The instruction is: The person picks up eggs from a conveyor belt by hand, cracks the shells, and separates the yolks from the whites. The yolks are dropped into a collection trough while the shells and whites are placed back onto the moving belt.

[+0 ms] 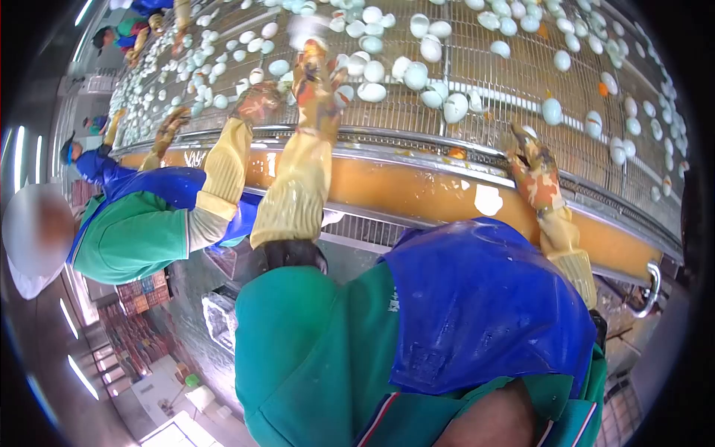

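Note:
My left hand [316, 86], in a patterned glove with a long cream cuff, reaches over the wire-rod conveyor [491, 82]. Its fingers are stretched out and the thumb stands apart. Just beyond the fingertips is a motion-smeared white shape [307, 30], egg-sized. Pale eggs [372, 92] lie close beside this hand. Over the near metal rail [424, 145], my right hand [535, 167], gloved alike, has its fingers spread with nothing in them. A pale egg [552, 111] lies on the rods beyond it. Many white and bluish eggs, some cracked, cover the belt.
At my left a co-worker in a green sleeve [134, 238] reaches a gloved hand [257, 102] over the same belt. More workers stand farther along. An orange-brown side panel [402, 190] and a curved metal handle [654, 290] front the conveyor. A crate [220, 316] stands below.

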`<state>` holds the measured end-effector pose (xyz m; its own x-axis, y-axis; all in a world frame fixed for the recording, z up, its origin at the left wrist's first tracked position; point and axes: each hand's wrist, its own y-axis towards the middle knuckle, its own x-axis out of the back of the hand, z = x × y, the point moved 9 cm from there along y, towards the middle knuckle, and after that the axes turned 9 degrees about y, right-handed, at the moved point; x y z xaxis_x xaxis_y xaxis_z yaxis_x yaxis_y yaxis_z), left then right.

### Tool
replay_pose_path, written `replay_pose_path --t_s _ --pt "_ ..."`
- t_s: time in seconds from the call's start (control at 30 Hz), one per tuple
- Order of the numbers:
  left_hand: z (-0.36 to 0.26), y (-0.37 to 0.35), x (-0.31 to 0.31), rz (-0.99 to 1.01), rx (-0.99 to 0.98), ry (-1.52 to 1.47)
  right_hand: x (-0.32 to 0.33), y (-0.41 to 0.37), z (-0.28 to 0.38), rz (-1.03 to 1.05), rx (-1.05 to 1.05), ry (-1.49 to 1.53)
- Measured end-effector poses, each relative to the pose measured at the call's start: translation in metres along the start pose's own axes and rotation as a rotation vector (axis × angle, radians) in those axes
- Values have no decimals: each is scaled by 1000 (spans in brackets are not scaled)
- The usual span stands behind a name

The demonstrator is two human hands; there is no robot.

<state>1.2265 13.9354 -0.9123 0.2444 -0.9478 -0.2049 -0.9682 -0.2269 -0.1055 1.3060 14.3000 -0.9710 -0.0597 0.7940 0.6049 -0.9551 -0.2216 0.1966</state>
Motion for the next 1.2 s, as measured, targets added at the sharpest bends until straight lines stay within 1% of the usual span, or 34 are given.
replay_pose_path --t_s 0.03,0.1,0.13,0.2,0.3,0.33,0.4,0.43,0.47,0.5,0.57,0.63,0.7,0.77,0.8,0.87,0.9,0.93,0.97,1.0,1.03,1.1,1.17,1.2 --pt "-3 5 19 -189 7 234 4 0 1 -1 -17 -33" --pt "18 19 33 -99 71 914 15 -5 2 -13 -48 -103" --pt "30 24 39 -60 72 1187 17 -7 -6 -19 -32 -122" --pt "49 27 47 -39 62 1473 13 -18 -30 -22 -9 -155" --pt "58 32 46 -69 26 1631 36 -13 -4 -32 13 -10" --pt "54 31 41 -80 3 1631 35 -14 -15 13 -91 40" --pt "47 19 34 -90 -48 1594 36 -38 -20 -70 189 -388" --pt "41 12 16 -70 -88 1528 52 -38 0 -117 323 -619" --pt "34 2 0 -44 -135 1458 73 -33 -11 -161 77 -155" --pt "27 -9 -21 -3 -181 1374 81 -26 2 -139 1 72" --pt "16 -32 -79 140 -245 1198 86 -23 9 -105 -160 522" --pt "11 -68 -143 317 -264 1082 84 -10 35 -12 82 362" --pt "18 -106 -201 502 -272 1176 45 -9 19 136 -377 961" --pt "25 -144 -248 665 -514 1096 48 -9 33 215 -357 840" --pt "62 -154 -256 758 -51 489 54 -18 27 240 -409 854" --pt "91 -170 -276 831 208 185 57 -37 15 311 -510 895" --pt "102 -179 -282 850 337 36 63 -48 5 267 -545 950" --pt "111 -186 -287 873 386 4 66 -62 -11 227 -580 1007" --pt "118 -193 -290 900 394 38 69 -75 -29 187 -615 1064" --pt "124 -201 -293 928 387 87 75 -85 -45 227 -566 869" --pt "127 -206 -296 961 339 178 86 -90 -45 230 -527 797" --pt "133 -217 -298 1027 176 417 109 -104 -46 228 -455 653" --pt "136 -227 -301 1088 -52 692 135 -109 -30 224 -58 343" --pt "138 -233 -300 1105 -159 805 144 -117 -33 197 -47 288"
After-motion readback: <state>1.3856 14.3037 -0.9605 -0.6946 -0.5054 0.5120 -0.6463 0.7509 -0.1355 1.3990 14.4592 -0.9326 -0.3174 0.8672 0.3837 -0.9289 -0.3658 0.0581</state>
